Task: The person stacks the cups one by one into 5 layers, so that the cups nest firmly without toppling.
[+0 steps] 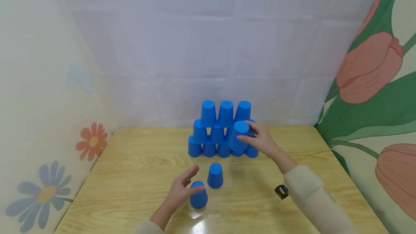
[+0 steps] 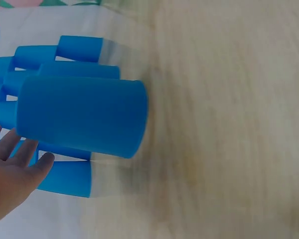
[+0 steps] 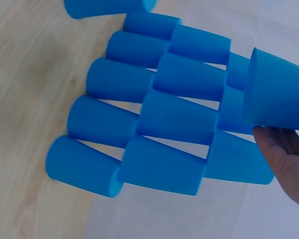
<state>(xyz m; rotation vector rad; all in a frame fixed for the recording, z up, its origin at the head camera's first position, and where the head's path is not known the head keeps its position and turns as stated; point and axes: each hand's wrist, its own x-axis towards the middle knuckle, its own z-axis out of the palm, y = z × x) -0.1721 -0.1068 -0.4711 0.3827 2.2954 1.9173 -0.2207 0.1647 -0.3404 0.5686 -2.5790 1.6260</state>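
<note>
My right hand (image 1: 261, 141) grips an upside-down blue cup (image 1: 239, 136) between thumb and fingers, in front of the right part of a stack of blue cups. In the right wrist view the held cup (image 3: 279, 92) is beside the stack's top row. That stack (image 1: 208, 114) rises in three rows, with three cups along the top. My left hand (image 1: 179, 190) has its fingers extended around the left side of a near blue cup (image 1: 198, 199), its thumb overlapping the cup in the head view. Another upside-down cup (image 1: 215, 176) stands between that cup and the stack.
A small black object (image 1: 281, 191) lies on the wooden table (image 1: 136, 176) by my right sleeve. Behind the stack hangs a white cloth (image 1: 162, 64). Flower-patterned panels (image 1: 373, 118) flank the table on both sides.
</note>
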